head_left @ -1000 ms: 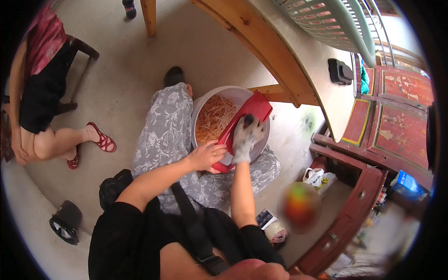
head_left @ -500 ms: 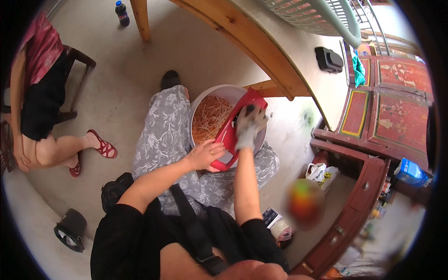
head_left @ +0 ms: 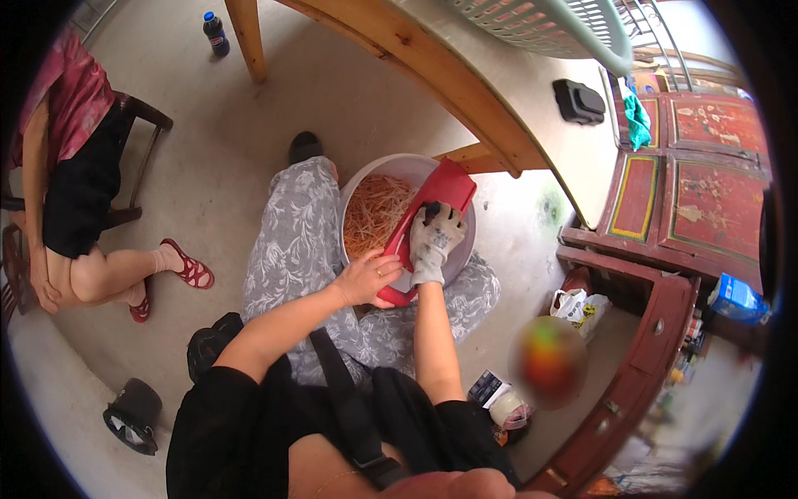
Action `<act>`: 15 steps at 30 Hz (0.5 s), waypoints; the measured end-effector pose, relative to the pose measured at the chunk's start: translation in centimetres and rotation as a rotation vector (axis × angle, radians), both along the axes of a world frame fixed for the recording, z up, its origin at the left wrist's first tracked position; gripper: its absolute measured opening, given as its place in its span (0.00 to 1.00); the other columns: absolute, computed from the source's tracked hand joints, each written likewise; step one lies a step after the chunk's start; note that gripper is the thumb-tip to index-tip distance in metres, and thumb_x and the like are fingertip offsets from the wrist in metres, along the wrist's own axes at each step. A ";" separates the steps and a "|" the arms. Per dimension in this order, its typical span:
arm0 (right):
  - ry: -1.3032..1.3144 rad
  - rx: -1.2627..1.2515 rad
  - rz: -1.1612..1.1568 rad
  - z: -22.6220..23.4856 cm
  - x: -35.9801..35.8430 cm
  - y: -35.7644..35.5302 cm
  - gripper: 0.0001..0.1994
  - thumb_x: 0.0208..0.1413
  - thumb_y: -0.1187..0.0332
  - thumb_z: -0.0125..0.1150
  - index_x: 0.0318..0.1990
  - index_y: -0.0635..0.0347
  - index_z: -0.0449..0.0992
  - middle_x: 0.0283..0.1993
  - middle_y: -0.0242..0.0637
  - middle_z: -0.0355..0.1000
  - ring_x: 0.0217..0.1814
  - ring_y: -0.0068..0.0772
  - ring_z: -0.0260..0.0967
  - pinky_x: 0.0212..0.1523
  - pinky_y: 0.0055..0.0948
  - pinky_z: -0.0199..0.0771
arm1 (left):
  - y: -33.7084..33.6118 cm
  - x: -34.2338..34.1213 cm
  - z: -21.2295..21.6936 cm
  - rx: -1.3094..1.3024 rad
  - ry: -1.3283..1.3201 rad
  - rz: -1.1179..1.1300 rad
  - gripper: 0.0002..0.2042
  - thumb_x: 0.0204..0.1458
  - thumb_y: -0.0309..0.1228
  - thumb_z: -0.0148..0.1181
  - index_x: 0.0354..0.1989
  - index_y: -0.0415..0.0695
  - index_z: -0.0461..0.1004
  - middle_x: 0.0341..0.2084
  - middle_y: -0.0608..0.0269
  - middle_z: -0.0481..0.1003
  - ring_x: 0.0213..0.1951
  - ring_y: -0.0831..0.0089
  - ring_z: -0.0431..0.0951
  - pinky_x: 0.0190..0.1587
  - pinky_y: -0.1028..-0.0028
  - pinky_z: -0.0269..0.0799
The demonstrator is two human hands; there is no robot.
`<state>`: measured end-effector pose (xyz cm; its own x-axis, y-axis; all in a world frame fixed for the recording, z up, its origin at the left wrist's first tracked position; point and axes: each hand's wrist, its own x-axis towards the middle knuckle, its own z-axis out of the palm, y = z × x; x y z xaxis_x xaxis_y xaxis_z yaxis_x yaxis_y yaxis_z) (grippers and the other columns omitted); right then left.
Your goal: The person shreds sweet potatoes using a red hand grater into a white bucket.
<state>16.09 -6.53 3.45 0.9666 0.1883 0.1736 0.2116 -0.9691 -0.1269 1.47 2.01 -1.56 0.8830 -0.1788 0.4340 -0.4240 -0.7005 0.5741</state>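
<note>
A white basin [head_left: 353, 185] sits between my knees, holding thin orange-and-pale shreds [head_left: 376, 214]. Across its right side a red grater [head_left: 453, 185] leans at a slant. My bare left hand [head_left: 366, 279], a ring on one finger, grips the grater's near end by its handle loop. Over the middle of the grater, my right hand [head_left: 437, 241] wears a pale, dark-speckled glove, with its fingers curled down against the red surface. Something black shows at those fingers; what they press or hold is hidden.
A wooden table leg and frame [head_left: 465, 104] stand just beyond the basin. Another person [head_left: 79, 191] sits at the left. A cola-coloured bottle [head_left: 216, 35] stands far left on the floor. Red cabinets [head_left: 706, 200] line the right; a black bucket [head_left: 133, 412] is at lower left.
My gloved right hand has slid down the grater toward me, uncovering its far end. My left hand keeps its hold at the near end.
</note>
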 end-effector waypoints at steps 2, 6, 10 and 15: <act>-0.014 0.009 0.024 0.7 0.3 0.3 0.16 0.47 0.59 0.60 0.41 0.58 0.72 0.41 0.47 0.70 0.43 0.53 0.66 0.46 0.47 0.66 | 0.2 0.2 -0.1 -0.004 -0.017 0.006 0.33 0.30 0.54 0.68 0.44 0.45 0.72 0.45 0.64 0.69 0.55 0.70 0.65 0.61 0.62 0.57; -0.013 0.064 0.103 1.1 -2.5 -0.6 0.17 0.46 0.59 0.61 0.42 0.57 0.72 0.42 0.47 0.70 0.45 0.51 0.66 0.46 0.44 0.66 | 0.4 0.3 -0.2 0.012 -0.003 -0.011 0.33 0.30 0.54 0.68 0.44 0.44 0.72 0.45 0.63 0.69 0.55 0.68 0.65 0.61 0.62 0.57; -0.057 0.022 0.097 0.4 -2.2 -0.4 0.16 0.48 0.60 0.60 0.43 0.57 0.73 0.43 0.48 0.70 0.46 0.52 0.66 0.48 0.46 0.65 | 0.4 0.5 -0.3 0.035 0.038 -0.022 0.34 0.31 0.55 0.67 0.45 0.43 0.72 0.45 0.62 0.70 0.55 0.66 0.65 0.61 0.60 0.57; -0.007 -0.006 -0.085 0.1 7.2 0.2 0.16 0.50 0.59 0.58 0.44 0.56 0.73 0.44 0.48 0.70 0.46 0.55 0.66 0.47 0.50 0.66 | 0.0 0.2 0.1 0.020 -0.032 -0.029 0.34 0.32 0.54 0.67 0.45 0.44 0.71 0.47 0.62 0.69 0.55 0.68 0.65 0.61 0.61 0.57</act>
